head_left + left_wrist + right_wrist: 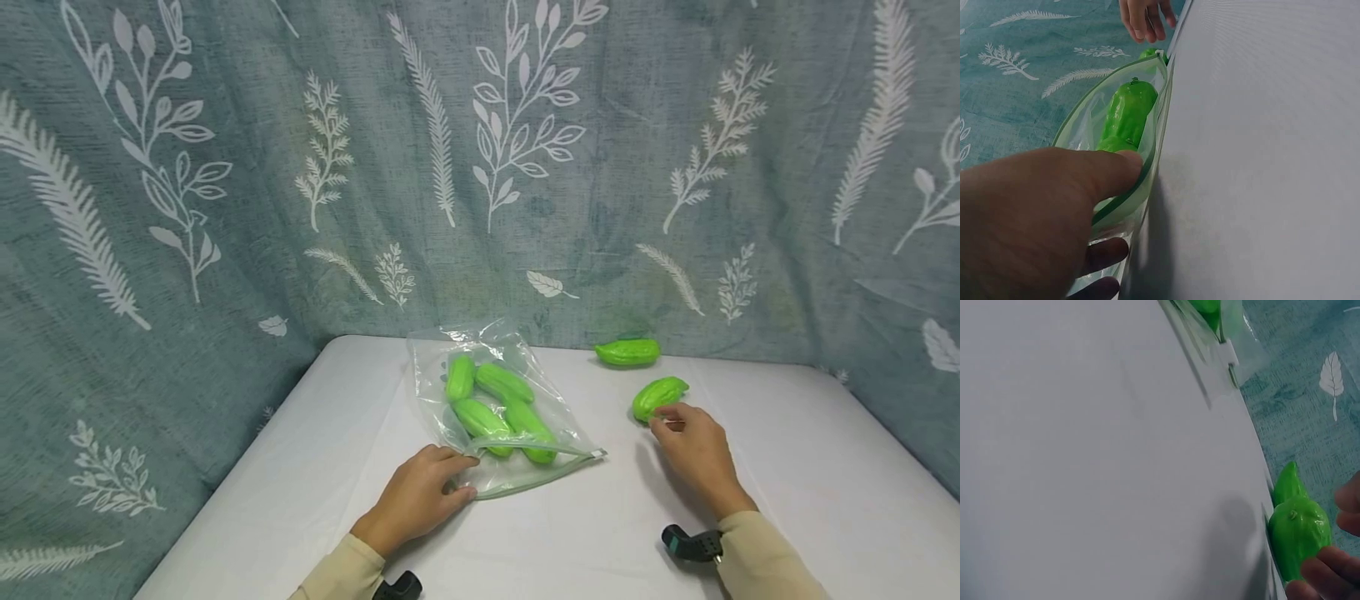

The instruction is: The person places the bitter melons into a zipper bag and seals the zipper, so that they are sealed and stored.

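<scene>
A clear zip bag (pixel 432 392) lies on the table with several green bitter melons (pixel 501 383) inside. Its mouth, edged by a green zip strip, gapes toward me. My left hand (pixel 422 498) holds the mouth's left corner; in the left wrist view the thumb (pixel 1116 172) lies over the strip, fingers lower down. On the right, my right hand (pixel 696 450) is at the near end of a loose bitter melon (pixel 660 397). In the right wrist view its fingers (pixel 1329 575) are apart beside that melon; whether they touch it I cannot tell.
Another bitter melon (pixel 628 352) lies farther back, by the table's rear edge. A patterned blue-green curtain (pixel 480 167) hangs behind and at both sides of the white table (pixel 555 542). Dark devices are strapped at both wrists.
</scene>
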`<state>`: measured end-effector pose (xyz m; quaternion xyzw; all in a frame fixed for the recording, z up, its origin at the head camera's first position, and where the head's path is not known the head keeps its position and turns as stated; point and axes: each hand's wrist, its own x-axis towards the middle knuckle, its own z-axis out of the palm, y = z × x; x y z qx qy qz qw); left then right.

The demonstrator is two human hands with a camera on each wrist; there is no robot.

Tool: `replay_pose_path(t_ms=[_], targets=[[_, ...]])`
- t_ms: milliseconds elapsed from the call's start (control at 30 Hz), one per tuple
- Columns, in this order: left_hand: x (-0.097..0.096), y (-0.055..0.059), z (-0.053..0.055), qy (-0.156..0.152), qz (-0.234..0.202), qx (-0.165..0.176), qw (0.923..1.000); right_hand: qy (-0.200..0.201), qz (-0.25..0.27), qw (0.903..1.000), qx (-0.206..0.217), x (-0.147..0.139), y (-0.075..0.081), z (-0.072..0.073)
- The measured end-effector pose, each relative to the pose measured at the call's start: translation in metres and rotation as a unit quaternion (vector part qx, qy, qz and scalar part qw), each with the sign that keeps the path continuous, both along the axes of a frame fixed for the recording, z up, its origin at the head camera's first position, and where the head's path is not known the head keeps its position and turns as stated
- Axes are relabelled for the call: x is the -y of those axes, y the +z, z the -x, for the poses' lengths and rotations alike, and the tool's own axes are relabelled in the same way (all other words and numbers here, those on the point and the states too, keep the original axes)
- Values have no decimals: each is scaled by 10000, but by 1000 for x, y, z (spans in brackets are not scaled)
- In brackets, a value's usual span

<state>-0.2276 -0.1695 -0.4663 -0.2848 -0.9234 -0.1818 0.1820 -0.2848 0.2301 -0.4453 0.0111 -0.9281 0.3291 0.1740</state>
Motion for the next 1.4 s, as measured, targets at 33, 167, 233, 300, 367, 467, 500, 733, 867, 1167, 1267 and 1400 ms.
replay_pose_path(t_ms=[33, 167, 233, 300, 367, 467, 500, 733, 867, 1167, 1267, 1400], targets=[[0, 0, 0, -3, -1, -5, 10000, -30, 8, 10000, -30, -1, 0, 1], [0, 0, 0, -22, -4, -13, 10000, -151, -16, 9998, -111, -5, 1, 6], [0, 0, 0, -15, 2, -21, 10000, -210, -3, 9997, -110, -5, 2, 9], [0, 0, 0, -3, 9, -31, 10000, -253, 18, 9997, -49, -5, 3, 12], [0, 0, 0, 5, 12, -29, 10000, -293, 51, 9995, 87, -5, 3, 14], [1, 0, 0, 19, 13, -26, 10000, -404, 109, 9986, 328, -5, 3, 19], [1, 0, 0, 24, 18, -22, 10000, -442, 112, 9982, 401, -4, 2, 20], [1, -1, 1, 6, 14, -24, 10000, -657, 182, 9955, 663, -4, -2, 30], [1, 0, 1, 10, 8, -41, 10000, -703, 157, 9945, 767, -3, -3, 34], [0, 2, -1, -8, 9, -9, 10000, -675, 79, 9936, 898, -1, -4, 37], [0, 2, -1, 2, 25, -17, 10000, -673, 20, 9935, 919, 0, -4, 39], [0, 1, -1, 22, 37, -23, 10000, -682, -71, 9929, 968, 0, -5, 40]])
